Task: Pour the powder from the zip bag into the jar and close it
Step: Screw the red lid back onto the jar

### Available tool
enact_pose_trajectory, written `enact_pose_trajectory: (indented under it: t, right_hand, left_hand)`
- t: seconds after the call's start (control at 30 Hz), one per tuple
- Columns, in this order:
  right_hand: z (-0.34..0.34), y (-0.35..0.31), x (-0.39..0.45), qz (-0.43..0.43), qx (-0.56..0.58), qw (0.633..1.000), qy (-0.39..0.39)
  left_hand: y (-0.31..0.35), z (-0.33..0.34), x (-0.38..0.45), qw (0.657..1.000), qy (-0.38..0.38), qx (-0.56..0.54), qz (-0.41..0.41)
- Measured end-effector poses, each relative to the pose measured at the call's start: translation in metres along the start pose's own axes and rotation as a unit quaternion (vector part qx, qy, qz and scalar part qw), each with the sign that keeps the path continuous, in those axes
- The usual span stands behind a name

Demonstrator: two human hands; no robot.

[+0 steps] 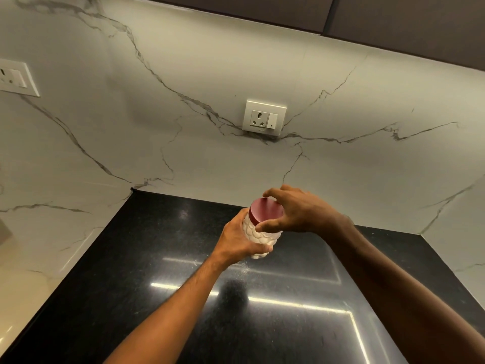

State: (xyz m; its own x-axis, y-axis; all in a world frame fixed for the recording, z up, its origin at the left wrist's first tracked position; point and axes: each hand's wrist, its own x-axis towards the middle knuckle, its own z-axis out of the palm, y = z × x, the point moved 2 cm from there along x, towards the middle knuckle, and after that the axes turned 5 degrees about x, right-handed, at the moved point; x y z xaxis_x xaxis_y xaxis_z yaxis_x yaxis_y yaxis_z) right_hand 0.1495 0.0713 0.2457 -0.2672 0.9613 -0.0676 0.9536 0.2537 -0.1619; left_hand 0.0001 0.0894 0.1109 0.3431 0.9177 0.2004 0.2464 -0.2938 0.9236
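A clear patterned jar (pixel 259 239) filled with white powder is held above the black countertop (pixel 157 258), tilted a little to the left. My left hand (pixel 240 241) wraps around its body from the left. A dark red lid (pixel 263 210) sits on top of the jar. My right hand (pixel 294 211) grips the lid's rim from the right, with fingers and thumb around it. The zip bag is not in view.
A thin trail of spilled white powder (pixel 245 269) lies on the counter below the jar. The marble wall behind carries a socket with switch (pixel 263 116) and another switch plate (pixel 15 78) at the far left. Dark cabinets run along the top.
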Motion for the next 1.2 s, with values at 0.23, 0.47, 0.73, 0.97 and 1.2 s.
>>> enact_pose_trajectory:
  t: [0.23, 0.47, 0.73, 0.97, 1.2]
  right_hand:
    - [-0.002, -0.006, -0.006, -0.092, 0.042, 0.994, -0.045]
    - [-0.001, -0.004, -0.008, -0.034, 0.009, 0.998, -0.046]
    - [-0.001, -0.009, -0.012, -0.031, -0.010, 0.999, 0.025]
    - [-0.002, -0.006, -0.012, -0.088, 0.046, 0.991, -0.093]
    - [0.003, 0.000, -0.006, -0.007, -0.011, 1.000, 0.027]
  left_hand:
    - [0.003, -0.004, -0.001, 1.000, 0.003, 0.003, 0.007]
    - [0.003, -0.002, -0.007, 1.000, -0.012, 0.006, 0.011]
    - [0.005, -0.002, -0.010, 1.000, -0.011, 0.010, 0.014]
    - [0.003, -0.004, -0.010, 1.000, -0.012, 0.007, 0.007]
    - [0.004, -0.001, -0.008, 1.000, -0.011, 0.008, 0.003]
